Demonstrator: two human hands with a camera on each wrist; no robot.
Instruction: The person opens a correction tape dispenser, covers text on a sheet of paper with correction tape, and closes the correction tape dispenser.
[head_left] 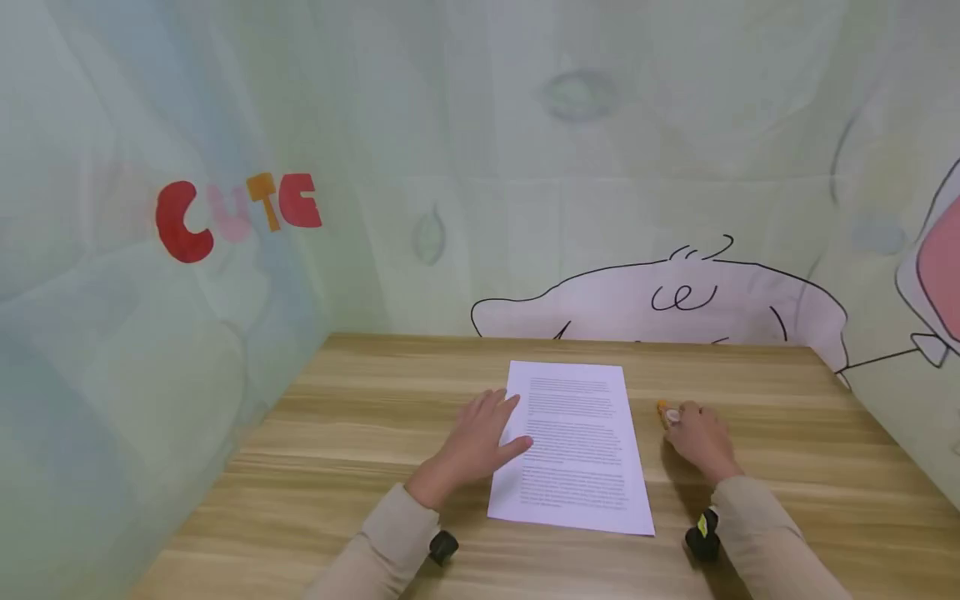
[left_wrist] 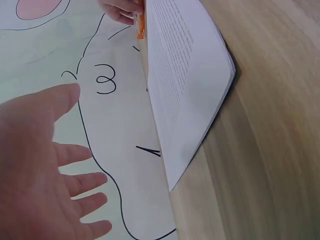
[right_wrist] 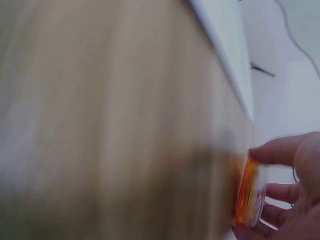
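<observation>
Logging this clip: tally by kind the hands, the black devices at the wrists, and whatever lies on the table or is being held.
Hands, left hand and right hand: 2
Black wrist devices: 2
Printed paper stack, sheets not countable: 1
Small orange item, held in the right hand: 1
Total: 6
</observation>
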